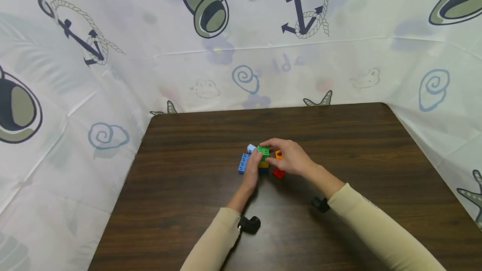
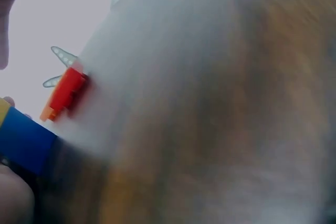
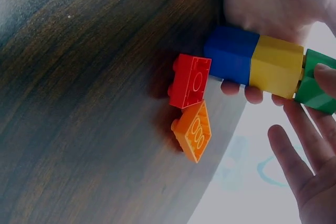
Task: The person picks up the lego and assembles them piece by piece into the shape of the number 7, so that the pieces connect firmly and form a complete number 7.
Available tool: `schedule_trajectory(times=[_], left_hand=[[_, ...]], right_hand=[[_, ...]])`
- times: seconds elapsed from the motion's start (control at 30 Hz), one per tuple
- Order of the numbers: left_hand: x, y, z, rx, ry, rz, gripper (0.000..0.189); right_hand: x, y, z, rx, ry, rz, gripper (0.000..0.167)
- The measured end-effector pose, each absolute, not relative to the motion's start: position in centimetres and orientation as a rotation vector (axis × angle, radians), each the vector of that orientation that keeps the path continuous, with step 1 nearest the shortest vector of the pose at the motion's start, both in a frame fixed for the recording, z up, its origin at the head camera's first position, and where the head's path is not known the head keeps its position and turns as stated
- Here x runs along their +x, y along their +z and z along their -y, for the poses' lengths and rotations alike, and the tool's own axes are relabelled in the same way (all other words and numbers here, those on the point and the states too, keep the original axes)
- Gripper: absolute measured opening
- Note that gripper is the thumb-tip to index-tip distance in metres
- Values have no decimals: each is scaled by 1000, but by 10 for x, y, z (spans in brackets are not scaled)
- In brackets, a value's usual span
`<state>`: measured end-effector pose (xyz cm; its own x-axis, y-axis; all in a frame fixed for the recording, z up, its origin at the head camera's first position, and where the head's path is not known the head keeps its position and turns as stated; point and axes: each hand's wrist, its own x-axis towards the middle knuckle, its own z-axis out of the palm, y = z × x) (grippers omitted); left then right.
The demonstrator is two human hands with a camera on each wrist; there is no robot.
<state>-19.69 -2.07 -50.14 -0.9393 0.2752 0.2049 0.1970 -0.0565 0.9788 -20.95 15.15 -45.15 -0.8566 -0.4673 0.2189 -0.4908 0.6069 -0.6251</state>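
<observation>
Toy building bricks point(image 1: 263, 150) are gathered near the middle of the dark wood-grain table point(image 1: 180, 204). By the curled fingers of the left hand point(image 1: 250, 174), a blue-yellow-green tower point(image 3: 254, 61) is clasped; by those of the right hand point(image 1: 290, 158), its green top brick point(image 3: 310, 90) is pinched, a narrow gap shown beneath. On its left, a blue brick point(image 1: 243, 163) and a light-blue brick point(image 1: 251, 148) are seen; on its right, an orange brick point(image 3: 191, 129) and a red brick point(image 3: 190, 81).

You've got a dark wood-grain table point(image 1: 173, 204). On it, left: blue brick point(image 1: 243, 163), pale blue brick point(image 1: 250, 148) just behind. Right: red brick point(image 3: 188, 81), orange brick point(image 3: 193, 132) beyond, hollow undersides showing (can't tell if your green-yellow-blue stack point(image 3: 275, 66) touches down).
</observation>
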Motion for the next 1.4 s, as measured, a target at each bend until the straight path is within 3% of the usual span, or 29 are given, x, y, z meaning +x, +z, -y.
schedule_trajectory(times=[0.47,1.07,1.4], left_hand=[[-206,-500,25,599,2082,-2063,45],[-204,-501,21,699,2098,-2144,32],[-205,-502,21,625,2086,-2151,41]], right_hand=[[-210,-451,-153,819,1119,2800,46],[-210,-450,-153,809,1033,2825,46],[-211,-451,-154,819,1044,2832,48]])
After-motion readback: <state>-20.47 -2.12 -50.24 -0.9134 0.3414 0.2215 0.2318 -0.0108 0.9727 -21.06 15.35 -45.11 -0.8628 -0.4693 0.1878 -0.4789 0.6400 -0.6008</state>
